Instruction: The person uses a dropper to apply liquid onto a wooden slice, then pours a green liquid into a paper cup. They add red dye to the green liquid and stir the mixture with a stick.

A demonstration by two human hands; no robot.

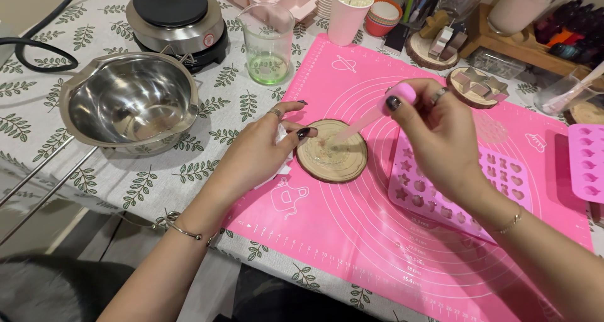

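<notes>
While the right hand (440, 130) pinches a pink dropper (377, 111) angled down over the wood slice (332, 151) at frame centre, the left hand (264, 149) steadies its edge; steel bowl (129, 102) upper left sits empty.

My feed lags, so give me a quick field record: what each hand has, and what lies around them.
left hand: fingertips on the edge of the wood slice
right hand: pinching the pink bulb of a dropper, tip angled down over the slice
surface: pink mat
right of slice: pink mould
left of mat: steel pot, hot plate
behind slice: glass beaker, green residue inside
</notes>
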